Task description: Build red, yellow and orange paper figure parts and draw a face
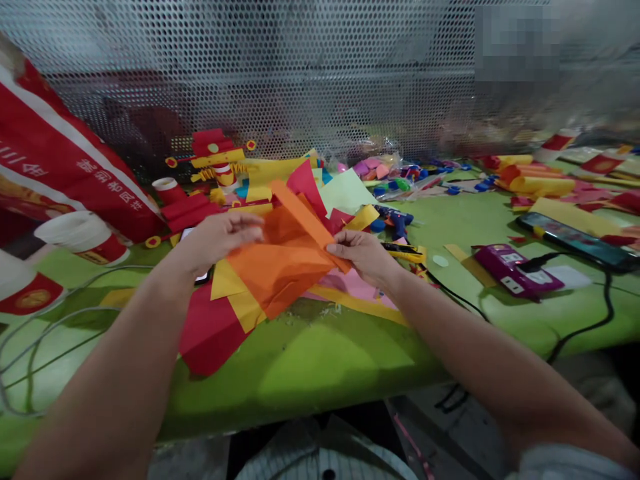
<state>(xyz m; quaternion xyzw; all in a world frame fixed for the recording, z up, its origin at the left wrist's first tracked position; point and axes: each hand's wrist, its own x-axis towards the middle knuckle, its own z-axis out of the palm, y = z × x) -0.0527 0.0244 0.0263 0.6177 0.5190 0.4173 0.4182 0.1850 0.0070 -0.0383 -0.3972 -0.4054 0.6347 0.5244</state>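
Folded orange paper [287, 267] is pinched at its right end by my right hand [361, 255], with the thumb on top. A long folded orange strip [303, 217] slants up and left from those fingers. My left hand [225, 235] is at the left edge of the orange paper, its fingers loosely curved and slightly blurred, with a gap between thumb and fingers and nothing visible in them. Beneath the orange paper lie yellow sheets [230, 287] and a red sheet [210, 333].
White-and-red cups [85, 237] and a red bag [85, 153] stand on the left, beside a red-and-yellow paper figure [217, 157]. A blue glue gun [397, 220] lies behind my right hand. To the right are a purple power strip [517, 270] and a phone [575, 240].
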